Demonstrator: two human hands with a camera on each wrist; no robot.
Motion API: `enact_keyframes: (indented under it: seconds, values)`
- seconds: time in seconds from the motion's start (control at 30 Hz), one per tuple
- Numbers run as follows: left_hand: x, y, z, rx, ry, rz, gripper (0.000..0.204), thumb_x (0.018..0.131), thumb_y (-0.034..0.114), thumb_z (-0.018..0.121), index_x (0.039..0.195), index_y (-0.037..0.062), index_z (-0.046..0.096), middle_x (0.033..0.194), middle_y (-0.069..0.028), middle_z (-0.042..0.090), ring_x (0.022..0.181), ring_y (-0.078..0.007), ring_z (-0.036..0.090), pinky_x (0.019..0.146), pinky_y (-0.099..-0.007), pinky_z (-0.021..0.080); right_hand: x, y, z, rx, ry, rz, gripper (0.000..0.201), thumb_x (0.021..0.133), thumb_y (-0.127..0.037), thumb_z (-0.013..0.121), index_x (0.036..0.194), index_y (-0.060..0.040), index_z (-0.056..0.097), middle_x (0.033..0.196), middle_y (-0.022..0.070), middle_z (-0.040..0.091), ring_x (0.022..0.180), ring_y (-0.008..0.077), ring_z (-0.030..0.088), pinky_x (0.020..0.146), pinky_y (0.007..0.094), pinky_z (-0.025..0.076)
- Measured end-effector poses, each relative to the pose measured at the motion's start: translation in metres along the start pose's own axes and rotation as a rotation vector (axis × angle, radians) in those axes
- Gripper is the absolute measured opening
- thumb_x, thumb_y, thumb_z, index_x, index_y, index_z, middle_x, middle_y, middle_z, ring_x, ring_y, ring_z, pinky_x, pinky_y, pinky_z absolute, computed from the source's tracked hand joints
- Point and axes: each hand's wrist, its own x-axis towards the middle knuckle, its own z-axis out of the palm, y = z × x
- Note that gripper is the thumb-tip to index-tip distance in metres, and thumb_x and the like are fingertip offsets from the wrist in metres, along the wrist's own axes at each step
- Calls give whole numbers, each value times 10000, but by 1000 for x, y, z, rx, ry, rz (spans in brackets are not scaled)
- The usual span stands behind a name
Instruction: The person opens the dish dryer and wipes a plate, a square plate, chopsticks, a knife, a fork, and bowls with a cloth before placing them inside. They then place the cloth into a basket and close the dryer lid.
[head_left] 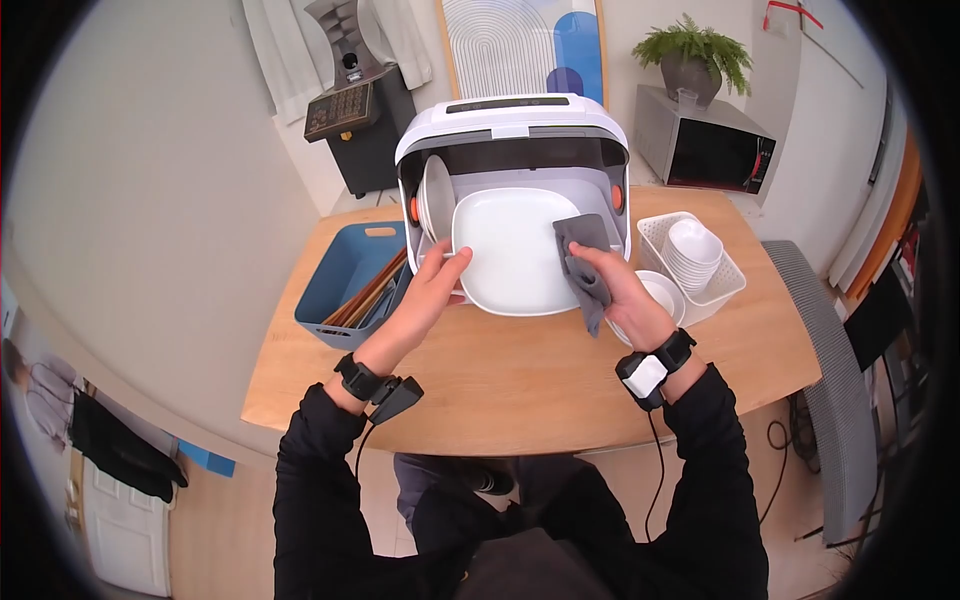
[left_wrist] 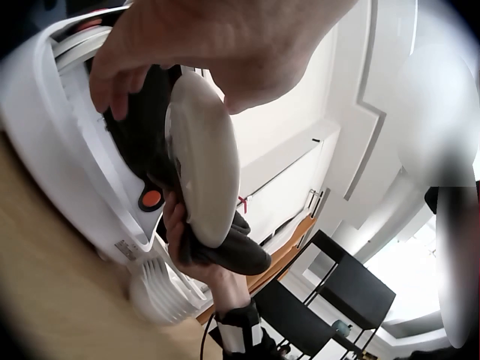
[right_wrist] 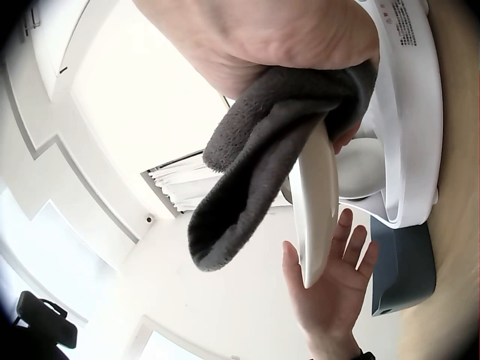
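Observation:
A white square plate with rounded corners is held up in front of an open white countertop appliance. My right hand grips the plate's right edge through a folded dark grey cloth; in the right wrist view the cloth wraps over the rim. At the left edge is my left hand, its thumb by the rim. In the right wrist view, the left hand's fingers are straight and spread around the plate's edge. White plates stand upright inside the appliance at left.
A blue basket with wooden chopsticks stands left of the appliance. On the right are a white basket with stacked white bowls and a white dish. A microwave with a potted plant stands behind.

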Motion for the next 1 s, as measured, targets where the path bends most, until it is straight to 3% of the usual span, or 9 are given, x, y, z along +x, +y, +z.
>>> enact_keyframes:
  seconds: [0.03, 0.13, 0.23, 0.43, 0.53, 0.63, 0.77, 0.87, 1.0]
  values:
    - [-2, 6, 0, -147, -104, -170, 480, 980, 387, 500, 1259, -4, 503, 1148, -71, 602, 1056, -155, 560, 941, -322, 441, 2, 5, -1, -6, -4, -24, 270, 901, -235, 663, 1113, -77, 612, 1044, 33, 639, 954, 125, 607, 809, 269, 510]
    - [3, -9, 4, -106, -25, -67, 389, 973, 304, 478, 1195, -8, 546, 1050, -58, 621, 914, -119, 585, 819, -281, 475, 7, 10, -3, -5, -24, -33, 295, 905, -271, 669, 1113, -72, 607, 1022, 37, 643, 928, 129, 613, 782, 278, 517]
    - [17, -7, 2, 1, 97, -86, 321, 949, 244, 452, 1046, -25, 597, 883, -53, 625, 803, -116, 586, 715, -270, 481, 6, 4, 4, 50, 2, 30, 326, 913, -291, 665, 1126, -54, 593, 1015, 43, 644, 900, 135, 621, 752, 288, 528]
    - [76, 33, -15, 431, 82, -75, 332, 915, 240, 446, 841, -49, 594, 694, -76, 593, 537, -159, 559, 506, -321, 472, 42, 8, -13, 4, 1, 69, 310, 951, -244, 601, 1127, 8, 564, 1003, 91, 648, 819, 178, 646, 692, 338, 561]
    - [94, 43, -18, 661, 151, -14, 405, 879, 248, 436, 778, -104, 609, 605, -165, 611, 513, -258, 621, 551, -369, 500, 59, 12, -26, 51, 2, 94, 276, 962, -208, 568, 1104, 29, 563, 987, 112, 649, 798, 200, 660, 691, 362, 574]
    - [125, 40, -33, 879, 136, -4, 439, 861, 267, 430, 723, -97, 633, 597, -196, 623, 555, -302, 649, 632, -405, 522, 76, 20, -35, 63, 33, 69, 262, 963, -183, 554, 1094, 44, 563, 987, 122, 652, 795, 212, 668, 702, 366, 578]
    - [142, 47, -41, 1006, 155, -135, 462, 849, 295, 436, 762, -102, 657, 645, -226, 642, 652, -336, 678, 736, -413, 527, 83, 25, -33, 57, 110, 79, 260, 962, -165, 543, 1100, 55, 562, 992, 122, 654, 801, 212, 665, 697, 360, 578]
    - [162, 35, -54, 1108, 244, 2, 462, 856, 297, 437, 781, -102, 656, 672, -228, 651, 650, -344, 681, 730, -410, 532, 80, 26, -28, 63, 149, 38, 322, 918, -158, 586, 1112, 98, 560, 1008, 144, 646, 845, 221, 650, 713, 338, 532]
    - [157, 65, -37, 1144, 163, -200, 445, 883, 262, 415, 820, -100, 666, 804, -264, 672, 812, -388, 677, 802, -428, 528, 108, 44, -42, 174, 181, 41, 387, 934, -192, 572, 1193, 88, 508, 1078, 154, 623, 872, 239, 645, 716, 341, 526]
